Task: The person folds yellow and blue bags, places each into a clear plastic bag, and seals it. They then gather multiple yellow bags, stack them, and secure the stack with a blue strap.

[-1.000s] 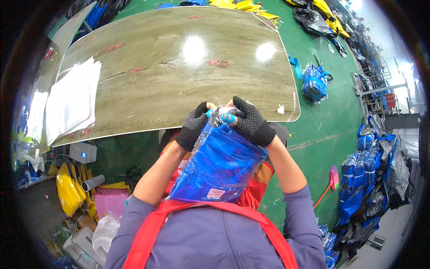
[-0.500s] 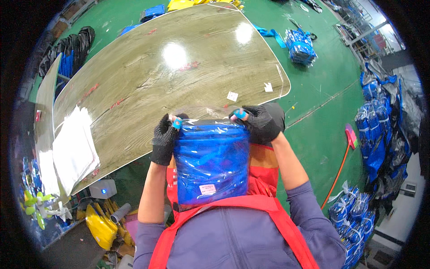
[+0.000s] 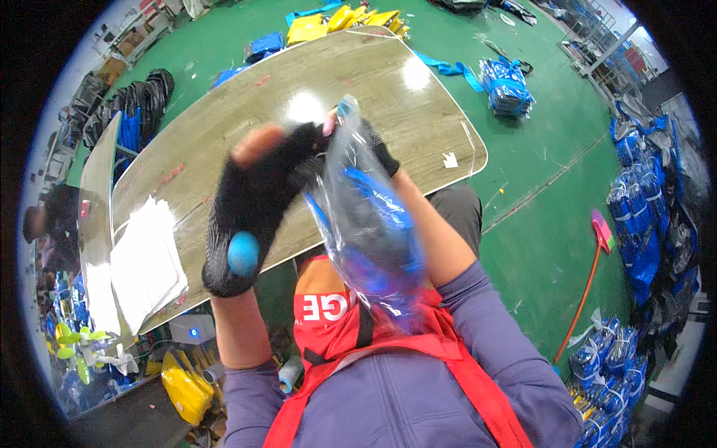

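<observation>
Holds a clear bag (image 3: 351, 224) over the red apron (image 3: 433, 325) and the surface's near edge, with blue sheeting (image 3: 392, 213) already inside. Shows no tie or seal on top; cannot tell closed from open. Seems to clamp the upper end in the fingers of the right hand (image 3: 379, 148). Shows the left hand (image 3: 250, 194) just beside, with fingers too blurred to judge. Outward, has white sheets (image 3: 149, 261) on the surface (image 3: 231, 119).

Close, downward-facing fisheye view from head height
</observation>
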`<action>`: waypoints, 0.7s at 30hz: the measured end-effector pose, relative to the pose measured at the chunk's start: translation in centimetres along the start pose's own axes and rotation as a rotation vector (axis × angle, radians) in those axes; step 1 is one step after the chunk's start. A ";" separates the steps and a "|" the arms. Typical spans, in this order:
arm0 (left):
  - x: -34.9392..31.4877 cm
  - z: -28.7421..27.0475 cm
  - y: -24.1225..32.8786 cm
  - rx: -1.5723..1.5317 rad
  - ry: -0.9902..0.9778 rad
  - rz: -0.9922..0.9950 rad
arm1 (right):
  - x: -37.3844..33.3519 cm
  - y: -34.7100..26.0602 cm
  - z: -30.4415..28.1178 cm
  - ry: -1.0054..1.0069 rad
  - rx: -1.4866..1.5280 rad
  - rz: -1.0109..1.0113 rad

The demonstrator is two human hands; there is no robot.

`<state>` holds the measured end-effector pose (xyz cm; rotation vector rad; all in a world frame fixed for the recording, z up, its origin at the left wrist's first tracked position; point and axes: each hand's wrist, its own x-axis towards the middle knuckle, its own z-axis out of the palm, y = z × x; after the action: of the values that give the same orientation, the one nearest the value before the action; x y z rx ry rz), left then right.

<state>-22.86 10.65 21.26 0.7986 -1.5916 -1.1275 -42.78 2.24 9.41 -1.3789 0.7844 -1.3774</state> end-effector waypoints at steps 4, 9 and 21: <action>-0.4 0.5 -2.0 -0.211 0.051 -0.278 | -0.4 3.8 2.7 -0.127 0.137 0.224; -8.2 -2.4 -7.3 -0.618 0.006 -0.727 | -4.6 3.2 0.4 -0.040 0.496 0.530; -8.3 -3.9 -13.4 0.133 0.259 -0.650 | -11.2 1.5 -0.7 0.452 0.032 0.407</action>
<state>-17.11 12.22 6.15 1.5568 -1.2224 -1.3002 -44.78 12.10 4.23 -0.8230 1.2547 -1.3753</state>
